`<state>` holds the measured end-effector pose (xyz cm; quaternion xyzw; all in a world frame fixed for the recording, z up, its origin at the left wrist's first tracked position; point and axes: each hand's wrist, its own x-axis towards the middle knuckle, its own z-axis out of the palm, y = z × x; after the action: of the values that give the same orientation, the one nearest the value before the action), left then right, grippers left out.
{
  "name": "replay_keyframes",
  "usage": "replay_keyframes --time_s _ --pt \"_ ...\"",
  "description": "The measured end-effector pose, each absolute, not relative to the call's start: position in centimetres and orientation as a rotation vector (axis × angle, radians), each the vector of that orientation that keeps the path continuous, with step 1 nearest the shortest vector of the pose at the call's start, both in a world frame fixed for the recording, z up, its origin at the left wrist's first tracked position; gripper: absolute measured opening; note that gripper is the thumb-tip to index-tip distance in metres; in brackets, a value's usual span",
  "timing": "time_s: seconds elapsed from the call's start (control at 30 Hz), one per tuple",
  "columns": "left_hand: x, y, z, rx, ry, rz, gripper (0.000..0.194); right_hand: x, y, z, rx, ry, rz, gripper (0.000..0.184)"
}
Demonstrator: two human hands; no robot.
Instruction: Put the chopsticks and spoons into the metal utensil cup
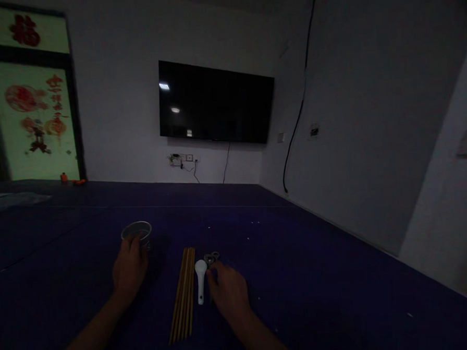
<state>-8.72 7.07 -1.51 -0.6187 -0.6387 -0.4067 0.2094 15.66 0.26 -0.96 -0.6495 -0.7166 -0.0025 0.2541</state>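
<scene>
My left hand (129, 267) is wrapped around a small metal cup (137, 233) that stands on the dark blue surface (301, 276). My right hand (228, 291) rests fingers-down, curled over the handles of small metal utensils (212, 258), beside a white spoon (200, 279). A bundle of several wooden chopsticks (184, 295) lies lengthwise between my two hands, just left of the spoon. What exactly the right fingers pinch is hidden in the dim light.
A wall-mounted black television (215, 102) hangs on the far white wall, with sockets and cables (183, 159) below it. A door with red paper decorations (34, 109) is at the far left. A white wall runs along the right edge.
</scene>
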Motion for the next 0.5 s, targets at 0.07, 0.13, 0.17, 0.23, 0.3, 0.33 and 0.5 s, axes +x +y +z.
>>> replay_keyframes --time_s 0.07,0.13,0.17,0.23,0.3,0.33,0.5 --pt "-8.6 6.9 -1.4 -1.719 -1.755 -1.088 0.033 15.7 0.3 -1.0 -1.762 -1.953 -0.011 0.024" --pt "-8.6 6.8 -1.4 -1.704 -1.752 -1.055 0.030 15.7 0.3 -1.0 -1.761 -1.946 -0.006 0.024" --pt "-8.7 6.8 -1.4 -1.693 -1.749 -1.052 0.028 15.7 0.3 -1.0 -1.758 -1.942 -0.002 0.024" --pt "-8.6 6.9 -1.5 -1.678 -1.712 -1.084 0.027 15.7 0.3 -1.1 -1.739 -1.937 0.011 0.024" --pt "-8.3 6.9 -1.5 -1.682 -1.620 -1.161 0.027 15.8 0.4 -1.3 -1.694 -1.930 0.023 0.025" --pt "-8.0 6.9 -1.5 -1.692 -1.560 -1.210 0.027 15.8 0.5 -1.5 -1.665 -1.918 0.023 0.027" --pt "-4.8 5.6 -2.2 -1.844 -1.197 -1.330 0.021 15.9 0.9 -2.2 -1.520 -1.815 -0.056 0.050"
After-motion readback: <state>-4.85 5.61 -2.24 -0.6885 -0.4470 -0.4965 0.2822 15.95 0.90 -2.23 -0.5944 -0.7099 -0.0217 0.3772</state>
